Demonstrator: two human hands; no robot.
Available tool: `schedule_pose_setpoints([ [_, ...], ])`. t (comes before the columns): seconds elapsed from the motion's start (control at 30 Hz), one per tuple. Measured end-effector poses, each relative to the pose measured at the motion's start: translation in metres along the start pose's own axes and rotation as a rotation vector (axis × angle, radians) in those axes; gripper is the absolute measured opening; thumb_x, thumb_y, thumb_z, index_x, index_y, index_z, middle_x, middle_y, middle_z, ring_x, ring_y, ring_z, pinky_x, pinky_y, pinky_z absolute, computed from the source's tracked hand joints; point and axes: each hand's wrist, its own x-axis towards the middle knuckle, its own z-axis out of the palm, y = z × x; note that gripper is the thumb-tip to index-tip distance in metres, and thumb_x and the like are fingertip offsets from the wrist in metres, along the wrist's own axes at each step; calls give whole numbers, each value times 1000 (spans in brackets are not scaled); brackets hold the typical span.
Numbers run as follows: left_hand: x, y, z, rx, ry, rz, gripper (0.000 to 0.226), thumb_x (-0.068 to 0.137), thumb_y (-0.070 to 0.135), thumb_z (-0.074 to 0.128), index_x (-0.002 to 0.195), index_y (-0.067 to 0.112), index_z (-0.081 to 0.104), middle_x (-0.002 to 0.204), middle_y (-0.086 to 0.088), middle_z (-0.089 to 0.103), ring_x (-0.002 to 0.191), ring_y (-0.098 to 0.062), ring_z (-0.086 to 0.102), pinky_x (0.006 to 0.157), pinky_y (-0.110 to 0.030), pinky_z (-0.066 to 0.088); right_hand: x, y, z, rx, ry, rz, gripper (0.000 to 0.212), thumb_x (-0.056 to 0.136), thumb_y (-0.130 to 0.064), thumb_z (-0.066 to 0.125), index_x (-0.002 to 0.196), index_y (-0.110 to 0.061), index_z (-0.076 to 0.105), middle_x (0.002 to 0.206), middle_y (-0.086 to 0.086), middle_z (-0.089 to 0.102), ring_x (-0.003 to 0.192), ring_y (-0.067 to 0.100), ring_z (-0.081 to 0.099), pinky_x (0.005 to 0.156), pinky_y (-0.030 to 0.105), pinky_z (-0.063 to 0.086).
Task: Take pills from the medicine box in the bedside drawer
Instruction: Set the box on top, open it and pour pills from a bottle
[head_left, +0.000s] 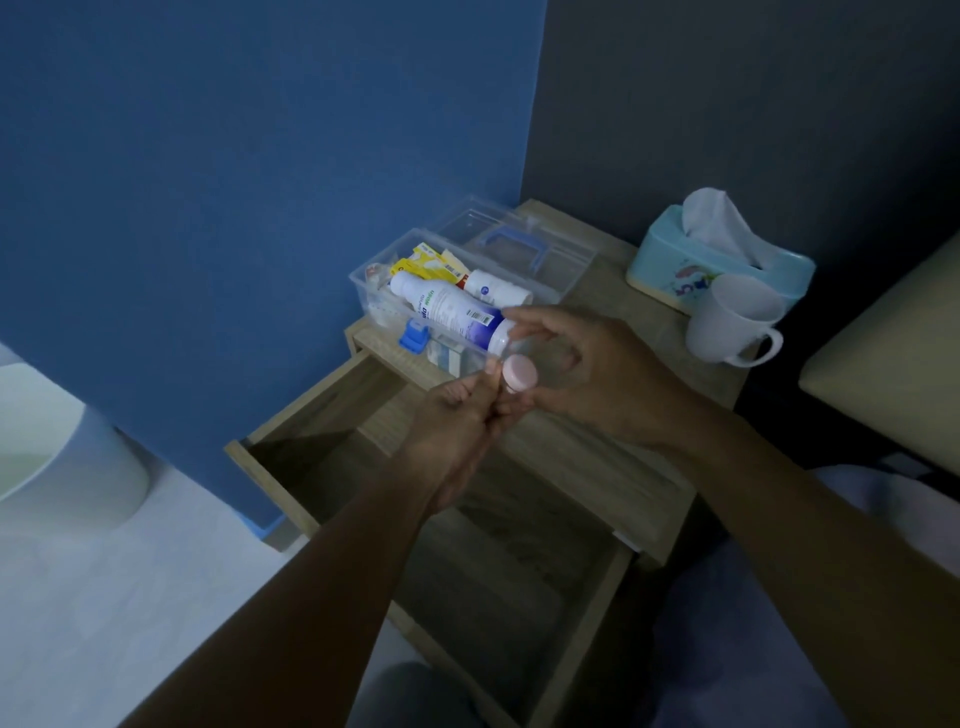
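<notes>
Below us the bedside drawer (467, 519) stands pulled out and open. On the wooden surface (618, 312) behind it sits our clear medicine box (415, 291), lid swung back, bottles and packets inside. Farther right are a tissue box (717, 260) and a white mug (727, 322) touching it. Over the drawer's far end, our right hand (587, 374) curls its fingers around a small clear bottle (545, 364), while our left hand (457, 426) pinches its pink cap (519, 372) between thumb and fingertips.
</notes>
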Motion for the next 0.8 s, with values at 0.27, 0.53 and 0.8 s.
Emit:
schedule_pose_setpoints([
  [0.27, 1, -9, 4, 40, -53, -1, 43, 104, 27, 40, 119, -5, 64, 119, -16, 70, 115, -20, 64, 99, -28, 52, -4, 1, 2, -136, 42, -51, 32, 82, -38, 75, 107, -17, 77, 99, -6, 73, 86, -1, 66, 79, 25, 56],
  [0.53, 11, -20, 8, -82, -44, -97, 30, 101, 21, 46, 122, 5, 62, 115, -16, 70, 95, -15, 73, 91, -28, 57, -29, 31, -12, 117, 286, -50, 32, 91, -19, 68, 122, -28, 68, 116, -11, 68, 103, -2, 67, 88, 14, 54],
  [0.8, 19, -30, 25, -113, -150, -160, 34, 99, 9, 47, 132, 14, 56, 125, -15, 68, 113, -24, 68, 99, -34, 53, -79, 96, 24, 315, 534, 378, 23, 83, -24, 79, 99, -38, 71, 101, -5, 74, 88, 1, 71, 73, 10, 53],
])
